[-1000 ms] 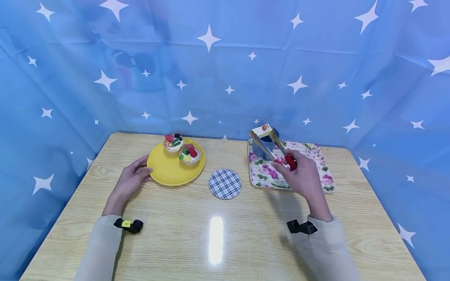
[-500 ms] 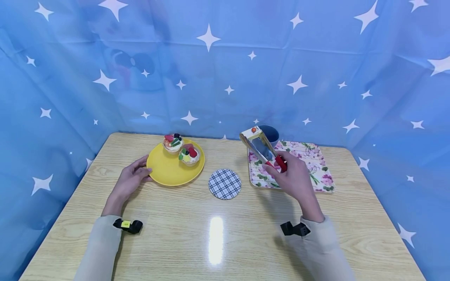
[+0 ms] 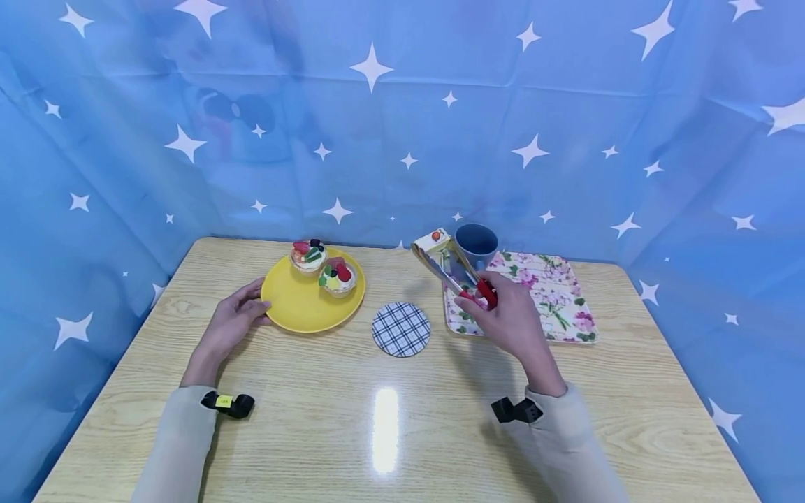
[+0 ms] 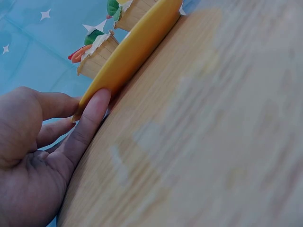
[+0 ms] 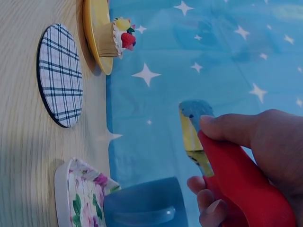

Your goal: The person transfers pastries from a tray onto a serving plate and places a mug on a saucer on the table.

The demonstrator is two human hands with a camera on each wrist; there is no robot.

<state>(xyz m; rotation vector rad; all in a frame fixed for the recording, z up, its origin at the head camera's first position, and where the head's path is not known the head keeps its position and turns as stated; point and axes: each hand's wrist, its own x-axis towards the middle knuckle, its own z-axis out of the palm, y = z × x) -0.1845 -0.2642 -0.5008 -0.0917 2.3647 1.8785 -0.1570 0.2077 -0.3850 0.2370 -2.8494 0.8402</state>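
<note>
My left hand [image 3: 231, 323] pinches the near-left rim of a round yellow plate [image 3: 302, 307], thumb and fingers on either side of the edge. Two fruit-topped tarts, one tart [image 3: 308, 256] behind the other tart [image 3: 337, 278], sit on the plate. My right hand [image 3: 511, 318] grips red-handled metal tongs [image 3: 487, 293]. Between the tong tips is a small white-topped cake slice [image 3: 431, 241] with an orange-red topping, held in the air just left of a blue mug [image 3: 476, 243]. In the right wrist view the slice [image 5: 189, 135] shows its yellow side, partly hidden by the tongs.
A checked round coaster [image 3: 401, 330] lies between the plate and a floral tray [image 3: 556, 307]. The mug stands on the tray's back left corner. A blue starry curtain [image 3: 402, 126] hangs right behind the wooden table [image 3: 302, 405].
My right hand has moved left with the tongs and the cake slice, from in front of the mug to its left side. My left hand stays at the plate's rim.
</note>
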